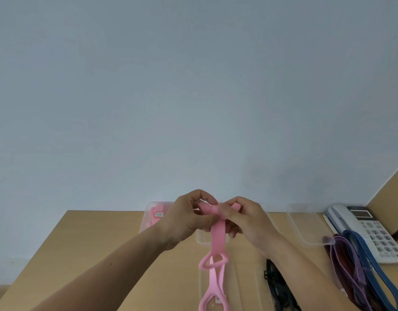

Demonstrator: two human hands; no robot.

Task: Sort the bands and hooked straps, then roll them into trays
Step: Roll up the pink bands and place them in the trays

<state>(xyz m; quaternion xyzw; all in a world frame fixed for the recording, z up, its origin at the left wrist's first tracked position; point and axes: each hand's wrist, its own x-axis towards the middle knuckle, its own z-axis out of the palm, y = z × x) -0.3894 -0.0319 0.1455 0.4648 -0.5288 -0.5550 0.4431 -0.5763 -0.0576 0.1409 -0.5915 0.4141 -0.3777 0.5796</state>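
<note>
I hold a pink band (216, 236) up above the wooden table (99, 239). My left hand (186, 218) and my right hand (245, 221) both pinch its rolled upper end, fingers curled around it. The rest of the band hangs down with looped openings toward the bottom edge of the view. A clear tray (146, 221) at the back holds rolled pink pieces with a label. Another clear tray (201, 240) sits behind the hanging band. Blue (368, 263), purple (348, 259) and dark red bands lie in a pile at the right. Black straps (276, 286) lie under my right forearm.
A white desk phone (371, 230) stands at the back right. A further clear tray (305, 227) lies left of it. A plain wall rises behind the table. A wooden panel closes the right side.
</note>
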